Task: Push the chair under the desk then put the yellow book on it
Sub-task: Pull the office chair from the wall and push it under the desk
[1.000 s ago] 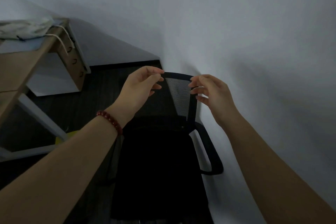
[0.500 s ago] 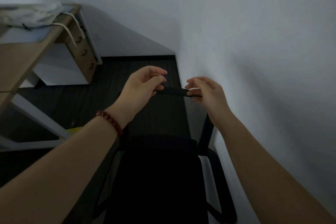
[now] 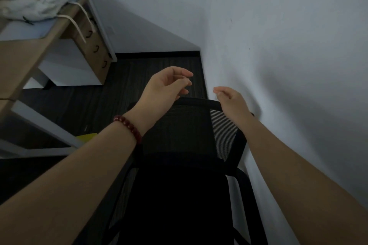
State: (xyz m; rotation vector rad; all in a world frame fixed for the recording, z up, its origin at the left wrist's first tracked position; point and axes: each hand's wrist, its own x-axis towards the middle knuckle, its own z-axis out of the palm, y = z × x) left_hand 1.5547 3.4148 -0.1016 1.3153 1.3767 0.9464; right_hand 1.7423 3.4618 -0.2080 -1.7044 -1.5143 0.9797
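Both hands, left [image 3: 163, 89] and right [image 3: 231, 101], loosely curled and empty just above the chair [image 3: 191, 125] back, beside the wall [image 3: 288, 45].

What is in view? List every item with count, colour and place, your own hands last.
black mesh-backed office chair: one, black, bottom centre, beside the wall on the right.
wooden desk with white legs: one, tan and white, left.
wooden drawer unit: one, tan, under the desk's far end.
crumpled pale cloth bag: one, off-white, on the desk, straps hanging over the edge.
yellow book: one, yellow, on the dark floor, partly hidden by the left forearm.
red bead bracelet: one, dark red, left wrist.
left hand: open, above the chair back.
right hand: open, at the chair back's right corner.
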